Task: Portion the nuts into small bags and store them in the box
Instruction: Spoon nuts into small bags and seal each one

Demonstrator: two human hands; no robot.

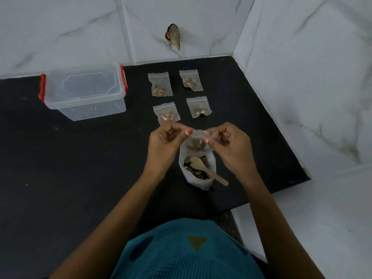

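**Small bag pinched at its mouth**

We hold the small bag [198,137] by its top edge, left hand [165,141] and right hand [231,143] each pinching it between thumb and forefinger, above the open sack of nuts [196,182] (a wooden spoon [196,163] rests inside). Four filled bags [160,84] lie beyond on the black counter [80,168]. The lidded box [84,93] stands well to the left.

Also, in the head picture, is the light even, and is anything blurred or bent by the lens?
Head view: dim, soft light, no hard shadows; the black counter swallows detail; the small bag pinched between left hand and right hand looks slightly blurred; the wide lens bends the tile joints; the clear box shows only a faint sheen.
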